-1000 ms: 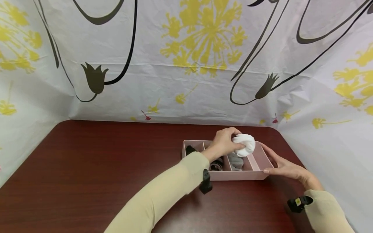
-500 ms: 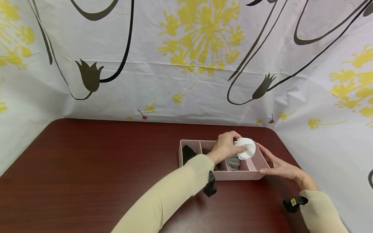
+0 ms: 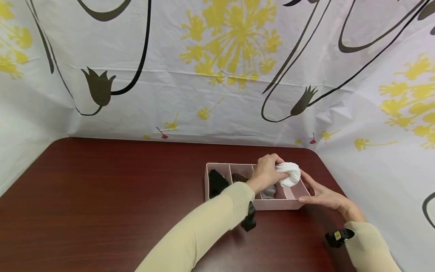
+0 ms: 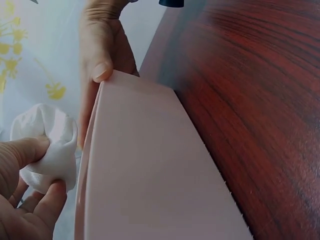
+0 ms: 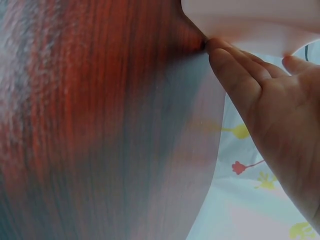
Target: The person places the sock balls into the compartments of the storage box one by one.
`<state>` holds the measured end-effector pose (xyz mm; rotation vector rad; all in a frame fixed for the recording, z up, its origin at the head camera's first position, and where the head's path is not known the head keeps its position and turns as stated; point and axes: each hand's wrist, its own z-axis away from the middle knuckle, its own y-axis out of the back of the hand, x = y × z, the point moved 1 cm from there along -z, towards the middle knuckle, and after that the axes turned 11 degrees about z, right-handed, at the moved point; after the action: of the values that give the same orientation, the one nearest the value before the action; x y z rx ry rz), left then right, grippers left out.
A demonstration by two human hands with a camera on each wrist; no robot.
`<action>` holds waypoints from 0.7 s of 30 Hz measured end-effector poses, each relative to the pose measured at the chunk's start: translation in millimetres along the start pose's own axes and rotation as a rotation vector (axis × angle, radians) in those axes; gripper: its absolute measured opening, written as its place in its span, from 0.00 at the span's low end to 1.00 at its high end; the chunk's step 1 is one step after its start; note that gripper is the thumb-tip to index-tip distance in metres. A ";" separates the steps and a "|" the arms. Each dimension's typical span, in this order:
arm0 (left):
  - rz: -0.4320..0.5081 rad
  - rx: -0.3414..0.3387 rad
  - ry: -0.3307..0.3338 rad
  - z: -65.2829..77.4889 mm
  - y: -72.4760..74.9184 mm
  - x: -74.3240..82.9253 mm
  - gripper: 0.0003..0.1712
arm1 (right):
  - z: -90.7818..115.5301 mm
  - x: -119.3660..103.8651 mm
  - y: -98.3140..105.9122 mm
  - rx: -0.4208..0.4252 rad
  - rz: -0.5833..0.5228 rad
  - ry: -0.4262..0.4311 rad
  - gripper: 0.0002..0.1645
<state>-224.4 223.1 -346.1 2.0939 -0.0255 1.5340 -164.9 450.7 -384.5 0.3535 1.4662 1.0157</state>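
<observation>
My left hand pinches a white rolled-up sock between thumb and fingers, just above the right part of a pink divided box. In the left wrist view the white sock is a soft folded bundle beside the box's rim. My right hand holds the box's right end, thumb on the near corner and fingers along the end wall. A black bundle fills the leftmost compartment. A dark brown bundle and a grey one lie in the middle compartments, partly hidden by my left arm.
The box stands on a dark red-brown wooden table, near its right edge. A white patterned sheet hangs behind the table and at both sides. My left sleeve crosses in front of the box.
My left hand has lowered the white sock slightly toward the box's right part. The right hand keeps its hold on the box's end. The whole view has shifted a little.
</observation>
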 end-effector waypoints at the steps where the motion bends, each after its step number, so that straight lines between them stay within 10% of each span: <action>1: 0.004 -0.004 0.001 -0.1 -1.6 0.0 0.17 | 0.0 0.1 0.1 0.005 0.006 -0.002 0.57; 21: -0.356 -0.053 -0.181 2.7 -22.5 3.3 0.15 | 0.5 1.5 -0.5 0.021 -0.010 0.079 0.55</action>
<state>-213.7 242.1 -352.9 2.0566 0.2260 1.1206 -164.6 451.7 -385.8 0.3240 1.5489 1.0170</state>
